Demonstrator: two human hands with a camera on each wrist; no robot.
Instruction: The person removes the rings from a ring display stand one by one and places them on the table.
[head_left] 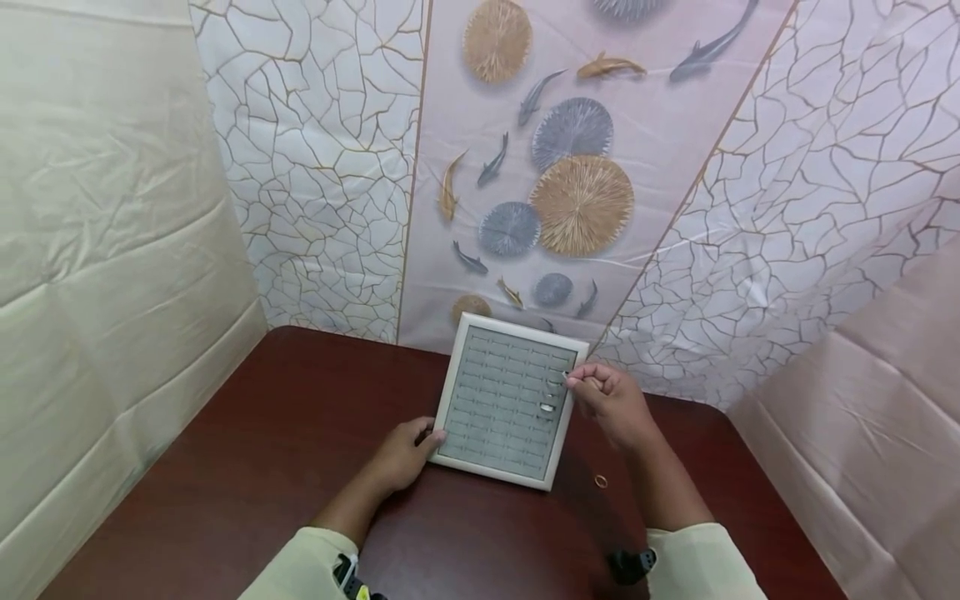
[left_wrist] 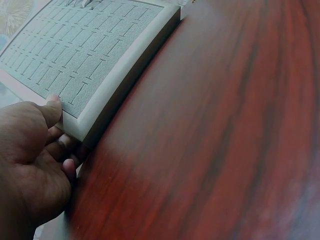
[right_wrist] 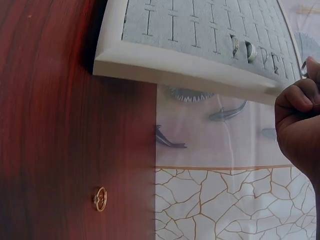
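Note:
A ring display tray [head_left: 495, 473] with a pale frame and grey slotted padding is held tilted over the table. At its lower left corner my left hand [head_left: 405, 454] grips the frame, thumb [left_wrist: 53, 107] on the front and fingers curled behind. My right hand [head_left: 613, 404] pinches a small silver ring [right_wrist: 304, 69] between thumb and forefinger, at the tray's right edge. Several rings sit in the slots of the rightmost column, among them a wide silver band [head_left: 547, 407]. A gold-coloured ring [right_wrist: 101, 199] lies on the table, below the right hand.
The dark red wooden table [head_left: 262, 467] has rounded far corners. Behind it hangs a patterned cloth [head_left: 480, 167] with fish and round motifs. Cream cloth walls [head_left: 97, 292] stand at both sides. A black strap [head_left: 632, 565] is at the right wrist.

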